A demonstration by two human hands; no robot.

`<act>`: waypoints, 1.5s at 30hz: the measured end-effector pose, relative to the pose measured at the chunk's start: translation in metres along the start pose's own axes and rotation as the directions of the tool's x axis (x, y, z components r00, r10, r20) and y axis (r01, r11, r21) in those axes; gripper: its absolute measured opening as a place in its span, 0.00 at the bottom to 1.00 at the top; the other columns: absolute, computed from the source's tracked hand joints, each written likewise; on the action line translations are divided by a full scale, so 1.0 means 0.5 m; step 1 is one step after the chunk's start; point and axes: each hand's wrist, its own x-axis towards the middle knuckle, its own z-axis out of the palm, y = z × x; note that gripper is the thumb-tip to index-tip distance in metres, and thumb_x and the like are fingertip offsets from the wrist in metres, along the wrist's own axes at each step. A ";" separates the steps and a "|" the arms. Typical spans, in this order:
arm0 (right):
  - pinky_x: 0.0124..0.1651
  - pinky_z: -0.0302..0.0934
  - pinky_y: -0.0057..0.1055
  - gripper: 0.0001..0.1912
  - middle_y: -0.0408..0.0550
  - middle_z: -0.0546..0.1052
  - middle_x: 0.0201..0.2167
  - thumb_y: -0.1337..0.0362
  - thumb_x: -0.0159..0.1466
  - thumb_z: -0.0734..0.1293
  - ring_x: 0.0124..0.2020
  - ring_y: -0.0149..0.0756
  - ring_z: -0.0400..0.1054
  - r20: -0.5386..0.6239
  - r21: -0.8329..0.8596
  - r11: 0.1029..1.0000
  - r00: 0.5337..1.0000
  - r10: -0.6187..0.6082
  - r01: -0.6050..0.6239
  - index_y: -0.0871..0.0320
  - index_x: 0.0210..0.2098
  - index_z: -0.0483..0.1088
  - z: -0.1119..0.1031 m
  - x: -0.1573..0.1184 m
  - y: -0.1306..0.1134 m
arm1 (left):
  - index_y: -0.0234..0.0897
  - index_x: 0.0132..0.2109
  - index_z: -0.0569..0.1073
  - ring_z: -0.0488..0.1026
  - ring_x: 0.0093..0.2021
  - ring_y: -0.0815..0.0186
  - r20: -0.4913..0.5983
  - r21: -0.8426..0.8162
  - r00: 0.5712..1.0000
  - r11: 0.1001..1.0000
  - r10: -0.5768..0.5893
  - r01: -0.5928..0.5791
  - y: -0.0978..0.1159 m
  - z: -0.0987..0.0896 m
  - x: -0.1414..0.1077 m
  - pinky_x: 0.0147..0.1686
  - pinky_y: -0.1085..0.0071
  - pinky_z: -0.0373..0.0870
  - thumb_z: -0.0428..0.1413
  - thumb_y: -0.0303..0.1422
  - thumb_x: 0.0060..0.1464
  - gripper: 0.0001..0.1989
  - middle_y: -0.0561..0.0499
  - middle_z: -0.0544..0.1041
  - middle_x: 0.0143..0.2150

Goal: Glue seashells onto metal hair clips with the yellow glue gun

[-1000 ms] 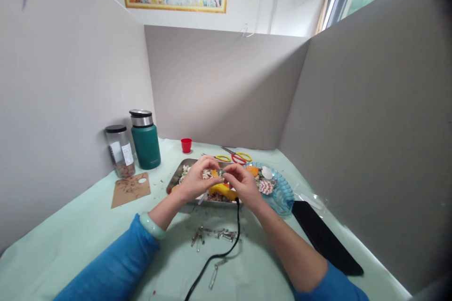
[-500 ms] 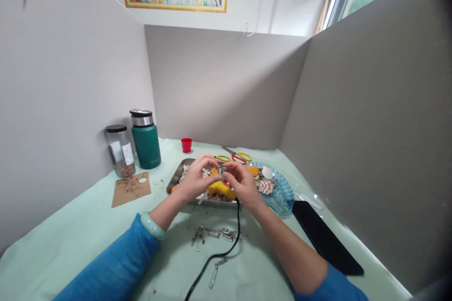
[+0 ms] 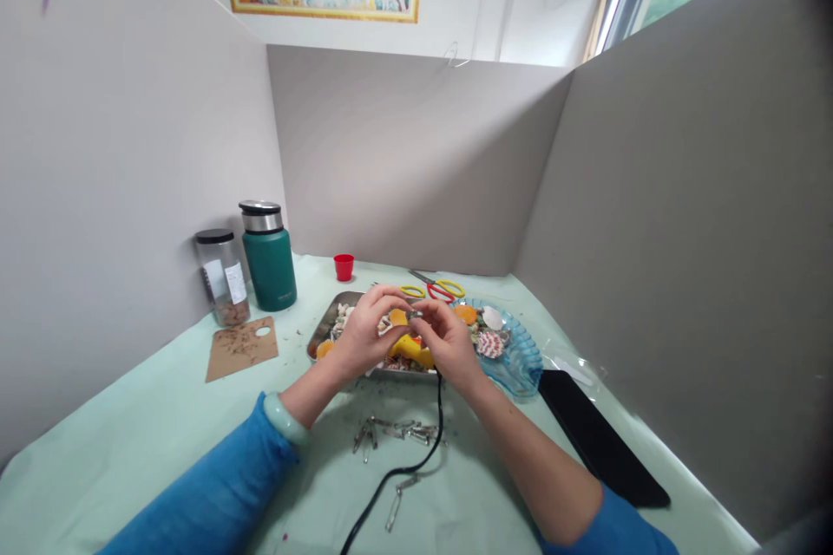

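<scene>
Both hands meet over a metal tray (image 3: 321, 331) of shells and small bits. My left hand (image 3: 370, 331) is curled, its fingertips pinched at a small silvery object (image 3: 414, 315). From the other side, my right hand (image 3: 449, 342) pinches the same object, which is too small to make out. Below the hands, a yellow tool (image 3: 409, 350) with a black cord (image 3: 396, 473) lies in the tray. Several metal clips (image 3: 407, 430) are on the cloth nearer to me.
A blue scalloped plate (image 3: 524, 357) with shells is right of the tray, beside a black slab (image 3: 599, 442). Scissors (image 3: 442, 288) and a red cup (image 3: 344, 267) lie behind. Leftward stand a green bottle (image 3: 269, 269), a jar (image 3: 223, 282) and a brown card (image 3: 242, 350).
My left hand has shifted slightly right, closer to my right fingertips. The silvery object has moved a little right between the fingers. My right hand has hardly moved.
</scene>
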 end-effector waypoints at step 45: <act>0.40 0.66 0.38 0.15 0.52 0.73 0.42 0.63 0.59 0.67 0.40 0.40 0.69 0.054 -0.430 0.799 0.895 -0.442 0.420 0.54 0.47 0.66 -0.007 -0.014 -0.003 | 0.33 0.33 0.68 0.70 0.26 0.72 0.333 -0.710 0.771 0.393 -0.543 0.584 -0.007 0.007 -0.002 0.29 0.75 0.66 0.65 0.35 0.42 0.15 0.54 0.73 0.26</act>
